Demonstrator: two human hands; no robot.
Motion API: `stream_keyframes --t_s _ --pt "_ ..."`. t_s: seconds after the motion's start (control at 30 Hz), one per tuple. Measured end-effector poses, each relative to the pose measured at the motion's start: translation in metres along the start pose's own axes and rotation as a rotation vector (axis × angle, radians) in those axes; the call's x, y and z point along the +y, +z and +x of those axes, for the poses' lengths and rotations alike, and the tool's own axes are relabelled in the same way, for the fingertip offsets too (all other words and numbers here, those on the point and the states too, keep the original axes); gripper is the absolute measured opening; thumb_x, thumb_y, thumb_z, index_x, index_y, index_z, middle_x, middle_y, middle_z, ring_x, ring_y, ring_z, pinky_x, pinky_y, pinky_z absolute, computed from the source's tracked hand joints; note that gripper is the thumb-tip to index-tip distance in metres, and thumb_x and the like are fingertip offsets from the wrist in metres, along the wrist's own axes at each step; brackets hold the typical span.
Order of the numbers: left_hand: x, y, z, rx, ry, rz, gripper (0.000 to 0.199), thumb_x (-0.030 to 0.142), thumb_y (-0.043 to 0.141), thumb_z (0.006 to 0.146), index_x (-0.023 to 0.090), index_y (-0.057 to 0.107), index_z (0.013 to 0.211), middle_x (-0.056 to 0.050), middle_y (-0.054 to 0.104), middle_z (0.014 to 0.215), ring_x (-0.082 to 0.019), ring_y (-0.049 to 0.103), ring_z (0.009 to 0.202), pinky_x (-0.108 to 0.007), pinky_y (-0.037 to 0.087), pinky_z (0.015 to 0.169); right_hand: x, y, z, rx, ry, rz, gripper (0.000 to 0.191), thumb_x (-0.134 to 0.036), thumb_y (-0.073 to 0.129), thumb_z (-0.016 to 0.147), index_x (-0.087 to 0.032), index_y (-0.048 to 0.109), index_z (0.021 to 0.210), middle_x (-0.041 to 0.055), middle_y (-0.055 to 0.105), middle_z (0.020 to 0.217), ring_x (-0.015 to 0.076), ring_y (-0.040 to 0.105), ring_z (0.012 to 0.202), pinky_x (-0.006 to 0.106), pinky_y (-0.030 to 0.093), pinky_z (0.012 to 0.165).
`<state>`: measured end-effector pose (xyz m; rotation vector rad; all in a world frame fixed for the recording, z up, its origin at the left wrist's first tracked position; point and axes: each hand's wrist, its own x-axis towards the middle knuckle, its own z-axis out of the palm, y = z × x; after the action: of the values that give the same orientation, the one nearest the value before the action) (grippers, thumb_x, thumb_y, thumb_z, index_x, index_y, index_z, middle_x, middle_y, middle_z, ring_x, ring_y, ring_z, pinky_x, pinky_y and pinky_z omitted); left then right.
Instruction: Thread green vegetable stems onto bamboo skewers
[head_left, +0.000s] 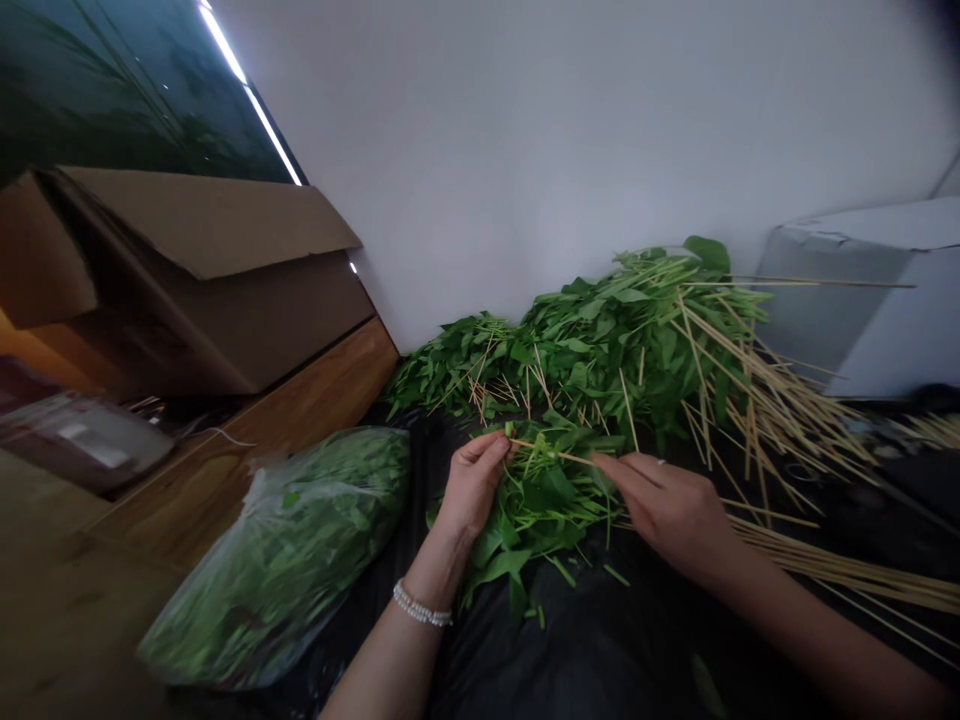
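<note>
Between my two hands runs a thin wooden skewer (576, 459) with pieces of green stem threaded along it. The fingers of my right hand (667, 505) are closed on its right end. At the other end, my left hand (476, 478) pinches a short piece of green stem (510, 430) by the skewer's tip. Loose leafy greens (551, 500) lie beneath both hands on black plastic sheeting (600, 640), with a few cut stem bits near my left wrist. Behind the hands is a large heap of leafy greens (600, 330), with many skewers sticking out of it.
A clear plastic bag of leaves (292, 560) lies to the left. Beyond it, an open cardboard box (247, 310) rests by a wooden board (315, 380). More loose skewers (847, 565) lie at right, below a white box (862, 290). A pale wall stands behind.
</note>
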<state>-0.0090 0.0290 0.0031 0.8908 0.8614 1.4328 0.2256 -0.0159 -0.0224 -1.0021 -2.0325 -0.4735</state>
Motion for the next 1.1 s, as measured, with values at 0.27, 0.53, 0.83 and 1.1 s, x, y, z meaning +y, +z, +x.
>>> stream_keyframes --t_s 0.27,0.53,0.83,1.1 --pt "-0.005 -0.006 0.004 0.049 0.088 0.04 0.03 0.028 0.089 0.054 0.017 0.076 0.078 -0.001 0.075 0.076 -0.011 0.065 0.07 -0.023 0.049 0.074 -0.006 -0.002 0.002 0.005 0.007 -0.01 0.033 -0.004 0.044 0.09 -0.011 0.066 0.113 0.0057 0.068 0.085 0.0133 0.064 0.077 0.025 0.048 0.074" --pt "-0.006 -0.005 0.005 0.068 0.087 0.006 0.028 0.025 0.089 0.052 0.017 0.076 0.076 0.0 0.073 0.074 -0.009 0.063 0.07 -0.021 0.047 0.073 -0.009 -0.003 0.001 -0.005 0.011 -0.043 0.034 -0.005 0.043 0.09 -0.011 0.065 0.115 0.005 0.067 0.081 0.0137 0.063 0.074 0.026 0.047 0.069" --pt "-0.011 -0.003 0.003 0.092 0.117 0.049 0.028 0.026 0.089 0.052 0.017 0.075 0.074 0.0 0.072 0.075 -0.01 0.062 0.072 -0.022 0.046 0.075 -0.013 0.002 -0.002 -0.005 0.033 -0.062 0.035 -0.004 0.043 0.088 -0.011 0.064 0.115 0.0044 0.066 0.081 0.0129 0.061 0.072 0.025 0.043 0.065" --pt "-0.006 -0.001 0.002 0.059 0.052 -0.042 0.031 0.032 0.09 0.052 0.017 0.075 0.075 -0.001 0.072 0.075 -0.01 0.062 0.07 -0.022 0.048 0.07 -0.013 0.0 0.0 0.01 0.031 -0.079 0.033 -0.006 0.045 0.089 -0.012 0.065 0.115 0.0038 0.066 0.081 0.0125 0.061 0.07 0.025 0.042 0.063"
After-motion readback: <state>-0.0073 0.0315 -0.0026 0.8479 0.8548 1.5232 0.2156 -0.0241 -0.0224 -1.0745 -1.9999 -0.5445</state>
